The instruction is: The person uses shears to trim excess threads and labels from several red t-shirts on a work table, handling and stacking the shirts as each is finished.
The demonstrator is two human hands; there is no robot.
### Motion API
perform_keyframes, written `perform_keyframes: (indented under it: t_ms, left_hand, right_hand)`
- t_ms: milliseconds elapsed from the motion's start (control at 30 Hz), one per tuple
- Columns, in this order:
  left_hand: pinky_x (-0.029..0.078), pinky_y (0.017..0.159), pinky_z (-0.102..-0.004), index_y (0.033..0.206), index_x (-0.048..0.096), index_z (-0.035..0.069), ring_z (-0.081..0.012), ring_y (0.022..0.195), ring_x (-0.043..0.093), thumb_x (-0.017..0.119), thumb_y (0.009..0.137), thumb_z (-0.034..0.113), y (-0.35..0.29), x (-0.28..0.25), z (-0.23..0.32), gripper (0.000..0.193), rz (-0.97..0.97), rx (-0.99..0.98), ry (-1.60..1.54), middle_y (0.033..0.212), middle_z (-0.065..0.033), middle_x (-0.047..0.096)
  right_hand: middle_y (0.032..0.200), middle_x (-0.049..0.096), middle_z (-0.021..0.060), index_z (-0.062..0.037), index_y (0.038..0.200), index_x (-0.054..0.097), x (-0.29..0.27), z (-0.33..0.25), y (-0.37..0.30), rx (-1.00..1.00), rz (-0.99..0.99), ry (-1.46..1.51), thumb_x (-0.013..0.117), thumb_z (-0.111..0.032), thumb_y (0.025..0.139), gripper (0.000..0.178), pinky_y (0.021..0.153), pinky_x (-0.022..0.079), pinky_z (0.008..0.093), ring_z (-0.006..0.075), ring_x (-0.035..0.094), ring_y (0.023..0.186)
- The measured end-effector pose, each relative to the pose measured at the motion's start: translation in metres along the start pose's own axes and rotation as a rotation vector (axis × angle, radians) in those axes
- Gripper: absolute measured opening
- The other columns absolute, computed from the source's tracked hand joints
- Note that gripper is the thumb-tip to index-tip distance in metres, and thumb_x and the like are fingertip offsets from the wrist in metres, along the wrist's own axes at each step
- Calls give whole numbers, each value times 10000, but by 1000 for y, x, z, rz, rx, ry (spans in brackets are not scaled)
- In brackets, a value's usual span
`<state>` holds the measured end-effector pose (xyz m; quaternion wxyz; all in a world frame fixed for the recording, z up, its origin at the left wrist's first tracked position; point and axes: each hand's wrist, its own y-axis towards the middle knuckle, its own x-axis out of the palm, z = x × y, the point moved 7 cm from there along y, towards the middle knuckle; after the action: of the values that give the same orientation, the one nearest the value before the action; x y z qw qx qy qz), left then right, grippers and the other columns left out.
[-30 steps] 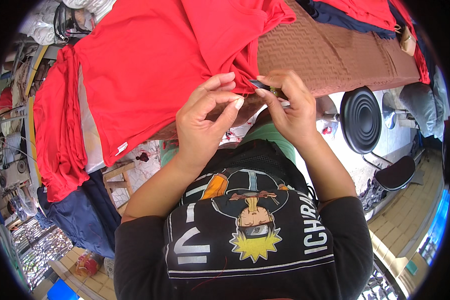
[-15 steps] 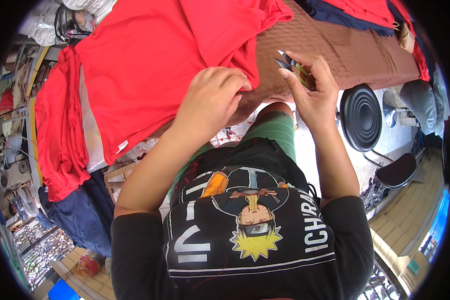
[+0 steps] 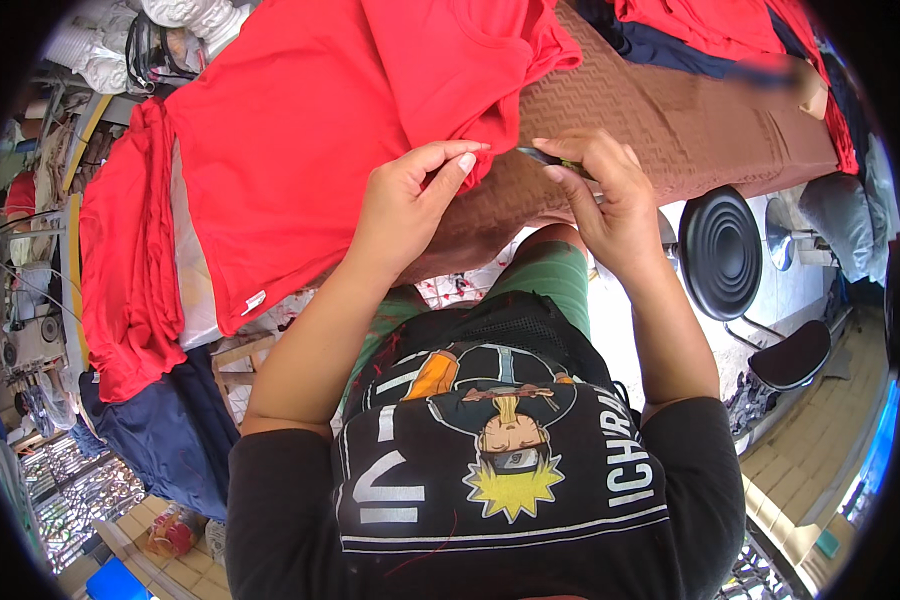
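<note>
A red shirt [image 3: 280,140] lies spread over the brown-covered table [image 3: 650,130], a small white tag at its lower corner. At its right edge, my left hand [image 3: 405,200] has thumb and index finger brought together in a pinch. What sits between those fingertips is too small to make out. Just to the right, my right hand [image 3: 610,200] is closed around a pair of thread snips [image 3: 542,156]. Their dark blades point left toward the left fingertips and the shirt's edge. Most of the snips' handle is hidden in the right palm.
Bunched red cloth [image 3: 130,260] hangs at the left, above dark blue fabric [image 3: 170,430]. More red and navy garments [image 3: 700,25] lie at the far right of the table. A round black stool [image 3: 720,253] stands right of my legs.
My left hand has opened from a curl into a pinch by the shirt's edge. My right hand has lowered slightly and moved left, turning the snips' blades toward the left fingertips.
</note>
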<state>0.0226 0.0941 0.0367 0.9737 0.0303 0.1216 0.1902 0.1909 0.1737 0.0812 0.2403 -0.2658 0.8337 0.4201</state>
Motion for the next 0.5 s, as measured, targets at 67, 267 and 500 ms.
perform_keyframes:
  t_ms: [67,267,500]
  left_hand:
    - [471,860,-246,1112,678,8,-89,933,613,594,955,153,-1,-3,7,230,-35,37,2,1004,-55,700]
    - [480,844,-260,1079,689,14,-112,910,625,602,944,143,-6,-6,18,205,-46,15,-64,963,-70,703]
    - [483,757,-321,1003,702,55,-213,798,623,624,899,127,-12,-4,39,148,-82,252,199,867,-83,688]
  right_hand:
    - [983,642,54,-99,1028,671,0,-8,5,-18,-52,-39,665,-111,820,208,770,396,339,241,606,906]
    - [966,637,53,-110,1042,662,-4,-18,16,-99,-134,-54,655,-130,823,220,787,387,349,229,604,929]
    - [968,633,50,-110,1059,662,-4,-20,23,-122,-234,31,647,-129,833,227,869,378,367,246,594,971]
